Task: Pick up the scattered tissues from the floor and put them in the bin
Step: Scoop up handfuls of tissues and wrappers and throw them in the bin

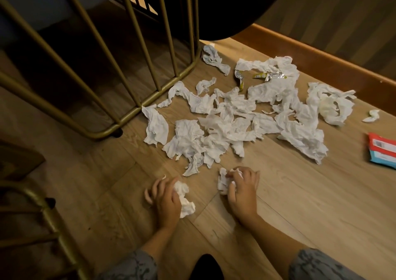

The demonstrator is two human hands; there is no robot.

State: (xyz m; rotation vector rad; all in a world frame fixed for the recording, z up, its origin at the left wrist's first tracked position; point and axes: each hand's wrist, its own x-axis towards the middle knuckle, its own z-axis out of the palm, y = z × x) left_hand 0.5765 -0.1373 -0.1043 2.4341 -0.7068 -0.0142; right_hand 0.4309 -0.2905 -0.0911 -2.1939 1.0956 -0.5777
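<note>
Low over the wooden floor (pixel 278 204), the left hand (pixel 166 200) clutches a balled tissue (pixel 185 198) while the right hand (pixel 243 191) curls round another wad (pixel 224 182), apparently gathering handfuls. The scattered tissues (pixel 235 117) lie beyond, toward the skirting board (pixel 321 59); no bin shows.

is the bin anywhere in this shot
No, only the scattered tissues, a gold metal frame, a red and blue packet and the wooden floor show; no bin appears.

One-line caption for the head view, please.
Both hands, left and right, each grip a crumpled tissue beside the scattered tissues on the wooden floor.
</note>
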